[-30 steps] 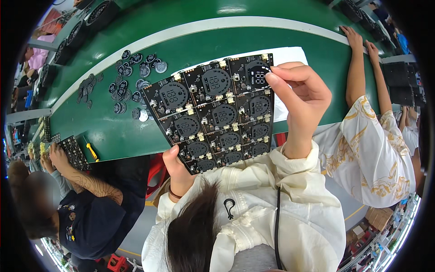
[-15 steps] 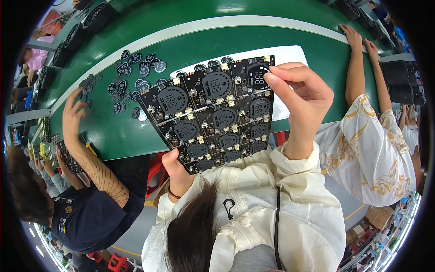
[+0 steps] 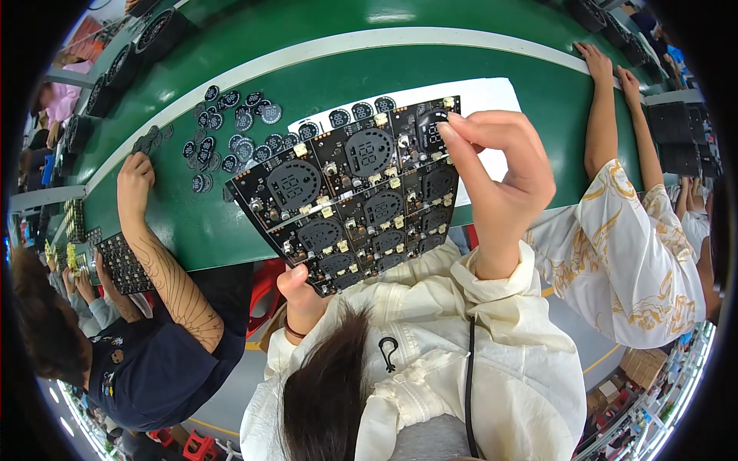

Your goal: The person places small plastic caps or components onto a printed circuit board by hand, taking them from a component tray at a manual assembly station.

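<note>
A black circuit board panel (image 3: 361, 201) is held up tilted in front of me. It is divided into rows of modules, each with a grey round part and small cream connectors. My left hand (image 3: 301, 296) grips its lower left edge, thumb on the face. At the upper right module, my right hand (image 3: 503, 173) pinches a glossy black round display disc (image 3: 433, 132) with white segment markings. Thumb and forefinger are on the disc's right edge; whether it touches the module beneath, I cannot tell. My other right-hand fingers are curled behind.
Several loose round display discs (image 3: 244, 121) lie on the green table (image 3: 430, 65) beyond the panel, some on a white sheet (image 3: 492, 96). At left, a co-worker's hand (image 3: 136, 180) is at more discs, with another board panel (image 3: 125, 263) nearby. Another person's forearms (image 3: 602, 127) rest at right.
The panel has tilted a little and its top left corner has shifted left. My right hand has moved slightly left and down with the disc. The co-worker's left-side hand has closed near the discs.
</note>
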`<action>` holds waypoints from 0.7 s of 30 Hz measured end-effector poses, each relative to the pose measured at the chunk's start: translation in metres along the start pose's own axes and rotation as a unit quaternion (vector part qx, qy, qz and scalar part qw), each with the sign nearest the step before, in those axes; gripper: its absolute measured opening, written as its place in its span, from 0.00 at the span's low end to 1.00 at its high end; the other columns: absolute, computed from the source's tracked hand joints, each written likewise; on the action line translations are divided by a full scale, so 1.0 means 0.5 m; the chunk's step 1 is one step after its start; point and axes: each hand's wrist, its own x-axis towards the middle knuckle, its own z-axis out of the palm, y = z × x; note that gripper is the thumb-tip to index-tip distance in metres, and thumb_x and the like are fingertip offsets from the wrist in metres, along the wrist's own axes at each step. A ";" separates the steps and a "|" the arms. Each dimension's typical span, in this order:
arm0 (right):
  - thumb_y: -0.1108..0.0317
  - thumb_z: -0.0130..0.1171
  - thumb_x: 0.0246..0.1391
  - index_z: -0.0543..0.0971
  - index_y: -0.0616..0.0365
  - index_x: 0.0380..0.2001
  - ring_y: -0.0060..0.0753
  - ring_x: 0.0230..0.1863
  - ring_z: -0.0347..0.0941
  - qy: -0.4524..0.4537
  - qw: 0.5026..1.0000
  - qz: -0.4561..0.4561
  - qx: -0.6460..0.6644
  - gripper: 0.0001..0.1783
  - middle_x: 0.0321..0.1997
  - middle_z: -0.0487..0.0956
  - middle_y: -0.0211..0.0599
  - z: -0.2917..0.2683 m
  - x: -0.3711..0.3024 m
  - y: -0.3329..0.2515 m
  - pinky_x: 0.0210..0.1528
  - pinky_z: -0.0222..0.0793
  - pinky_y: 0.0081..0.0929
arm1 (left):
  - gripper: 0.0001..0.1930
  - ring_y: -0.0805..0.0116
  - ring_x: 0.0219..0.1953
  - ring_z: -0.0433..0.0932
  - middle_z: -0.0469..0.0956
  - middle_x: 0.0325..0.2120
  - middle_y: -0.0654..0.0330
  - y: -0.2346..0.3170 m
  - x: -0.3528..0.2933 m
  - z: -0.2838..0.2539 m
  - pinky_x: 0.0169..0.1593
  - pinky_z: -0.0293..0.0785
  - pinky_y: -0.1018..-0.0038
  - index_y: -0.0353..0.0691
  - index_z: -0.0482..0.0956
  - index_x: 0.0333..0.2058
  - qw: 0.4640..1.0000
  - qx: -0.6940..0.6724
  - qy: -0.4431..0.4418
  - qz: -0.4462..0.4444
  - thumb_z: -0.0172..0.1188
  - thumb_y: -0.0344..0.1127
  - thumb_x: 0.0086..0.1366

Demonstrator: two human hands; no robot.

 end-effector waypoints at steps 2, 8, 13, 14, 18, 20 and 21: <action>0.83 0.64 0.40 0.79 0.66 0.27 0.23 0.33 0.71 0.006 0.996 -0.018 -0.084 0.07 0.32 0.77 0.38 0.001 0.004 0.004 0.35 0.65 0.16 | 0.26 0.59 0.42 0.76 0.75 0.43 0.54 0.001 0.002 0.000 0.45 0.74 0.64 0.35 0.68 0.49 1.000 0.008 0.011 -0.002 0.46 0.49 0.57; 0.80 0.64 0.42 0.79 0.61 0.32 0.24 0.35 0.70 0.114 0.993 0.012 -0.003 0.11 0.39 0.74 0.38 0.012 -0.014 0.076 0.38 0.65 0.18 | 0.25 0.59 0.41 0.76 0.75 0.42 0.53 0.012 0.017 0.009 0.45 0.74 0.64 0.35 0.69 0.48 0.999 -0.001 0.046 -0.005 0.44 0.48 0.58; 0.76 0.62 0.45 0.76 0.58 0.42 0.35 0.43 0.72 -0.164 0.976 0.077 -0.124 0.17 0.49 0.71 0.41 -0.023 -0.080 0.140 0.46 0.67 0.28 | 0.24 0.58 0.42 0.76 0.75 0.42 0.53 0.027 0.034 -0.013 0.47 0.73 0.64 0.35 0.69 0.48 0.996 -0.042 0.072 0.034 0.42 0.47 0.62; 0.75 0.62 0.46 0.75 0.58 0.44 0.38 0.45 0.72 -0.211 0.960 0.089 -0.162 0.18 0.50 0.71 0.42 -0.022 -0.091 0.144 0.48 0.67 0.30 | 0.23 0.58 0.42 0.76 0.75 0.42 0.53 0.029 0.035 -0.022 0.47 0.73 0.63 0.35 0.69 0.48 0.996 -0.040 0.072 0.047 0.41 0.47 0.62; 0.73 0.62 0.46 0.75 0.59 0.45 0.43 0.51 0.70 -0.180 0.963 0.080 -0.184 0.20 0.51 0.71 0.44 -0.006 -0.119 0.166 0.51 0.66 0.33 | 0.25 0.55 0.44 0.75 0.73 0.45 0.51 0.026 0.041 -0.055 0.49 0.72 0.60 0.36 0.68 0.50 0.992 -0.098 0.085 0.008 0.41 0.47 0.60; 0.73 0.62 0.46 0.75 0.59 0.46 0.43 0.51 0.70 -0.175 0.963 0.069 -0.194 0.21 0.51 0.71 0.44 -0.003 -0.128 0.176 0.51 0.66 0.33 | 0.25 0.55 0.45 0.75 0.73 0.45 0.52 0.018 0.040 -0.055 0.49 0.72 0.60 0.37 0.68 0.50 0.990 -0.127 0.062 -0.002 0.41 0.47 0.61; 0.73 0.62 0.46 0.75 0.59 0.46 0.43 0.51 0.70 -0.171 0.962 0.057 -0.204 0.21 0.50 0.71 0.43 -0.002 -0.131 0.179 0.50 0.66 0.33 | 0.24 0.55 0.45 0.74 0.73 0.46 0.52 0.013 0.040 -0.049 0.50 0.71 0.59 0.38 0.68 0.51 0.987 -0.156 0.040 -0.013 0.41 0.48 0.62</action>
